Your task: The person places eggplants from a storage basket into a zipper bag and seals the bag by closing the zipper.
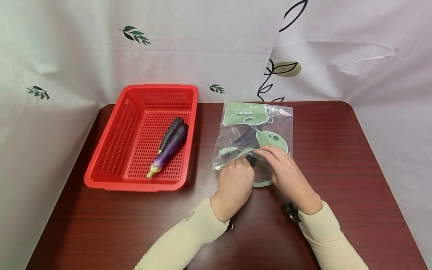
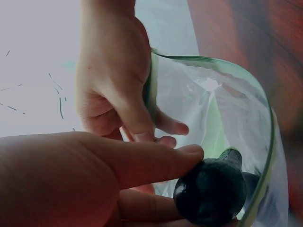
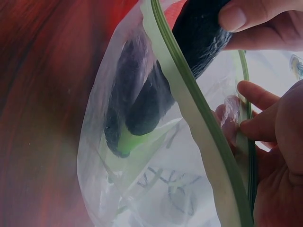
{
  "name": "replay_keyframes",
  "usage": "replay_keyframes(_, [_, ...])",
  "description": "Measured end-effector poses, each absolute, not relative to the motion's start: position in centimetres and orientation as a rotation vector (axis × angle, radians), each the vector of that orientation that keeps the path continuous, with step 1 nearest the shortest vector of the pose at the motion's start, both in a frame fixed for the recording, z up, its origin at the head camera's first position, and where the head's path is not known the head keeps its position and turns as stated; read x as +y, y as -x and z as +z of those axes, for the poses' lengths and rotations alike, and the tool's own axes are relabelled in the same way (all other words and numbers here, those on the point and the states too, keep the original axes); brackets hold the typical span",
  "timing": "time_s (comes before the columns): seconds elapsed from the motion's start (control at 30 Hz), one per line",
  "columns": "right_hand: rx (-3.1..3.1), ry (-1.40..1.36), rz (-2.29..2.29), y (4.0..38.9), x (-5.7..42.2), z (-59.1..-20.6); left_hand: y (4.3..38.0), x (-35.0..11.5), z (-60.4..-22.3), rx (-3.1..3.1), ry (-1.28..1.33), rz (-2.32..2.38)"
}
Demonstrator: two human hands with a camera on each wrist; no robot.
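My left hand (image 1: 236, 183) grips a dark, bumpy cucumber (image 3: 201, 38) between thumb and fingers at the mouth of a clear zip bag (image 1: 233, 131) with green cartoon prints. The cucumber's lower end reaches into the bag. My right hand (image 1: 291, 180) pinches the bag's green zip rim (image 2: 152, 85), and the mouth gapes in both wrist views. Through the film shows a purple eggplant (image 1: 246, 137) lying inside. In the left wrist view the cucumber's near end (image 2: 210, 194) faces the camera beside the left thumb.
At the left stands a red perforated basket (image 1: 135, 185) with another eggplant (image 1: 170, 148) and another cucumber (image 1: 170, 131) along its right side. The dark red-brown table (image 1: 337, 161) backs onto a white leaf-patterned curtain (image 1: 168, 45).
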State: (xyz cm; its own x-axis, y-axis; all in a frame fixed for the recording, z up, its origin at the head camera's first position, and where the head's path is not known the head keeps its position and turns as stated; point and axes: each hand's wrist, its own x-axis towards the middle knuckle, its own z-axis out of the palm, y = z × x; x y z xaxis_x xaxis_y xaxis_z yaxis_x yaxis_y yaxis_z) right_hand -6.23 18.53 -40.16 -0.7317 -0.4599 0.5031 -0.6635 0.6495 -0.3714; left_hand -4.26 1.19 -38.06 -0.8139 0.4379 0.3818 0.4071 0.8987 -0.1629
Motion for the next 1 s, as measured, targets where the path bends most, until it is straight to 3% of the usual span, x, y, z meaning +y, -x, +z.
replay_keyframes(1.0, [-2.517, -0.890, 0.771, 6.1, 18.5, -40.2, 6.0, 3.1, -40.5, -2.604, 0.530, 0.175])
